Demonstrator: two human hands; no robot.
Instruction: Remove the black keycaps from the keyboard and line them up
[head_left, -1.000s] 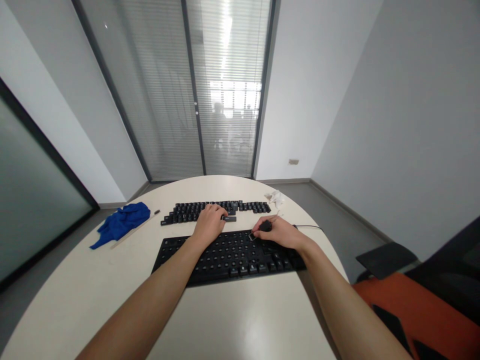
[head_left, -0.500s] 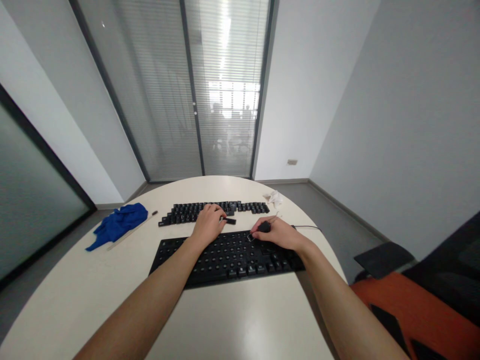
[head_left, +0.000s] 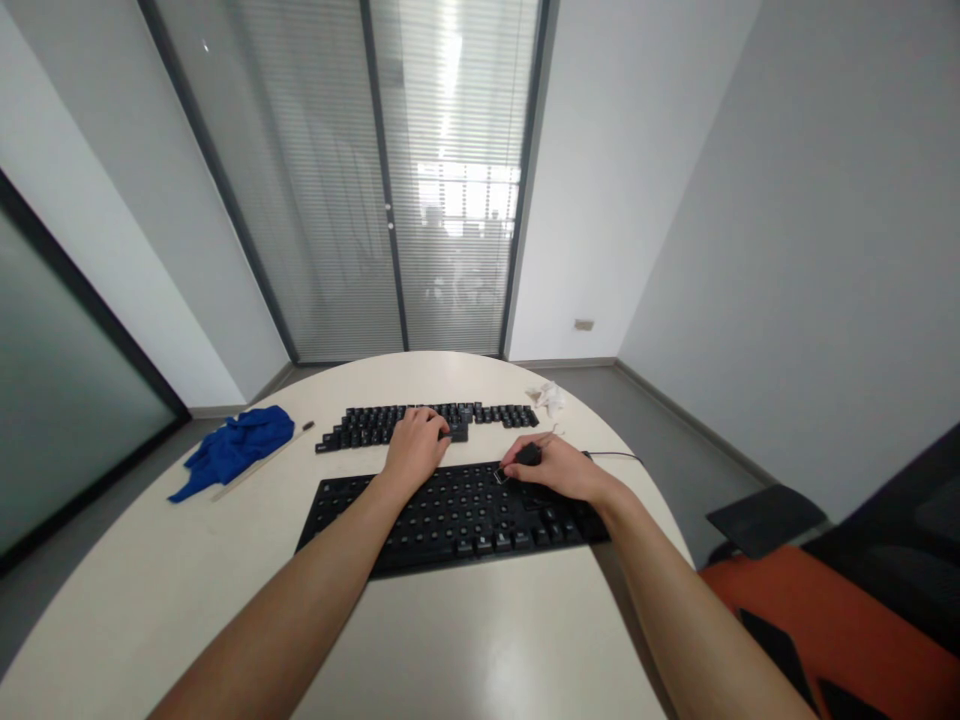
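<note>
A black keyboard [head_left: 442,525] lies in front of me, most of its keys stripped and a few still fitted along its near right edge. Beyond it, loose keycaps [head_left: 367,425] are laid out in rows. My left hand [head_left: 418,440] is over the right part of these rows, thumb and fingers closed on a wide black keycap [head_left: 458,433] that touches the table. Above the keyboard's upper right, my right hand [head_left: 551,465] grips a keycap puller [head_left: 529,454] with a dark handle and wire loops. The wire ends are close to the keyboard.
On the left of the round white table [head_left: 480,640] lie a blue cloth [head_left: 238,447] and a thin brush [head_left: 262,462]. A crumpled white tissue [head_left: 550,398] sits at the back right. The keyboard's cable [head_left: 619,455] runs rightward. An orange chair [head_left: 832,630] stands at the right.
My left hand has drawn the wide keycap slightly back and left, up against the laid-out keycaps. My right hand has stayed in place with the puller.
</note>
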